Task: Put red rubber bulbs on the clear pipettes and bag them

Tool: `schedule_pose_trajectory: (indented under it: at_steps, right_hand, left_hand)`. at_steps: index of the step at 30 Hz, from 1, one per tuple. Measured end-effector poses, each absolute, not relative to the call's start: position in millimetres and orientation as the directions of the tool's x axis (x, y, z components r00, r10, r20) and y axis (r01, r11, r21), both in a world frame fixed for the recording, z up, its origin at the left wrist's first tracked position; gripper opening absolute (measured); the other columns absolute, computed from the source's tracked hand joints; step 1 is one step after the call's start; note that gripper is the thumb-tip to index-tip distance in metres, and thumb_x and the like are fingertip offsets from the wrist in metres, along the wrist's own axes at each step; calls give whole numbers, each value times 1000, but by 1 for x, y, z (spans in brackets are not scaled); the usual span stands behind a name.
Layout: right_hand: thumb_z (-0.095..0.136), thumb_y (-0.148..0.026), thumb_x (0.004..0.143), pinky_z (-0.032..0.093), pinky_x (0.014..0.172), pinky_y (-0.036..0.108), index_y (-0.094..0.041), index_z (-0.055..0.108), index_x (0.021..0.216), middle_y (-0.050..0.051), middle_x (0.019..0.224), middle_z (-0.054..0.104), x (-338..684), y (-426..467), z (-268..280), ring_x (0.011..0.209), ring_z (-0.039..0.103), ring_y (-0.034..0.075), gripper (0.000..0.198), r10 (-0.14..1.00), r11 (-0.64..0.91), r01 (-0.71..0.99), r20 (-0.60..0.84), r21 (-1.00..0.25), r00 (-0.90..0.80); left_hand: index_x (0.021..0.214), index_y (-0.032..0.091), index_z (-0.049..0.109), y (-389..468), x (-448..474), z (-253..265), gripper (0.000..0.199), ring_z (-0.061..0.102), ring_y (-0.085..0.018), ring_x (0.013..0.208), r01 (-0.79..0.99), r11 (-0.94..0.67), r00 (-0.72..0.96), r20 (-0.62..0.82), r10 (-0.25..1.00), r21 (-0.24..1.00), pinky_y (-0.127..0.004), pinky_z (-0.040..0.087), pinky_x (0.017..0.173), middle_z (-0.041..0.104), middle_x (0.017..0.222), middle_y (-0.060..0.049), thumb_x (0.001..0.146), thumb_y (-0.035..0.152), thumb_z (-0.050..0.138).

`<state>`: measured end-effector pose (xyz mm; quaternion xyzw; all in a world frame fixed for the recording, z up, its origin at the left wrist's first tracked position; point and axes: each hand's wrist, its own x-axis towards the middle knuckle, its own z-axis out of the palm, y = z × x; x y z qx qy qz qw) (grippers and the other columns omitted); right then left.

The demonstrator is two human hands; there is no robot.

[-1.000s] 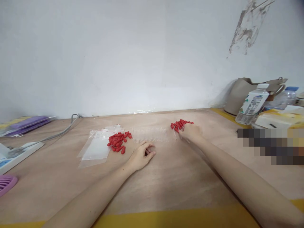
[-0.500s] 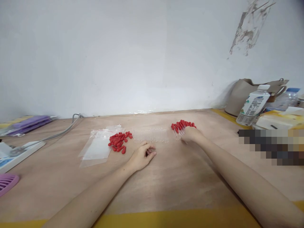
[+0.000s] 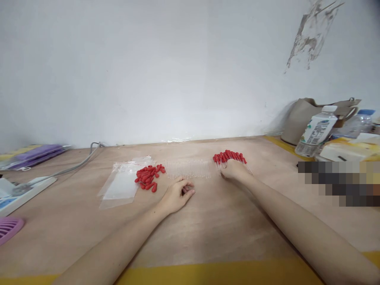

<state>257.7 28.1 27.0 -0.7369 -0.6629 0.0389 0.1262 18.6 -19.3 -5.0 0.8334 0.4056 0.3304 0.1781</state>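
Note:
A row of droppers with red bulbs (image 3: 228,155) and thin clear tubes lies on the table, right of centre. Over their tubes is my right hand (image 3: 234,170), fingers bent down and closed on the droppers; the hand hides some tubes and its fingertips show only in part. My left hand (image 3: 176,194) rests on the table, loosely curled, with a gap between thumb and fingers and nothing held. Just beyond it lies a row of bare clear tubes (image 3: 188,169). To its left is a heap of loose red rubber bulbs (image 3: 147,176), partly on clear plastic bags (image 3: 120,186).
At right stand a plastic bottle (image 3: 317,132) and a beige bag (image 3: 297,120). A power strip (image 3: 29,194) with a grey cable (image 3: 74,166), purple packets (image 3: 40,152) and a pink slatted object (image 3: 10,229) lie at left. The wall (image 3: 178,71) rises behind the table.
My right hand has shifted slightly left along the droppers, and tubes at the row's right end now show. The left hand stays where it was.

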Motion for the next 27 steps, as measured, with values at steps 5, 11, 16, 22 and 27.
schedule_pose_trajectory:
  at_steps: [5,11,16,22,27]
  right_hand:
    - [41,-26,77,35,69,35,-14,62,74,14,80,64,252,26,28,77,59,26,24,972,-92,977,198,-190,130]
    - [41,-33,81,30,76,35,-16,60,76,8,77,65,229,23,12,75,58,21,26,922,143,973,383,-180,-65]
    - [45,-29,78,31,73,33,-16,61,75,8,76,65,221,25,8,75,58,21,21,949,93,973,313,-212,-23]
    - [43,-24,77,33,71,35,-13,62,76,12,77,65,225,24,13,72,59,23,22,970,19,990,242,-141,15]
    - [43,-16,77,31,73,38,-10,60,80,15,79,63,224,24,9,72,58,24,19,976,7,997,218,-72,9]
  left_hand:
    - [88,17,60,-20,20,-6,15,54,-12,67,584,-611,455,409,791,534,-25,47,63,54,82,-3,78,25,53]
    - [79,17,58,-14,1,11,12,54,-19,78,826,-486,322,468,823,286,-32,43,70,55,84,-5,78,27,51]
    - [71,16,54,-11,-33,38,15,57,-27,77,984,-177,173,295,940,-14,-37,43,65,57,80,-10,71,32,56]
    - [57,16,51,-16,-43,48,15,59,-30,75,994,-11,32,189,981,-111,-35,44,57,59,72,-11,69,24,55]
    - [60,14,56,-16,-40,47,10,60,-28,76,992,4,15,154,988,-123,-33,44,59,61,73,-12,68,15,51]
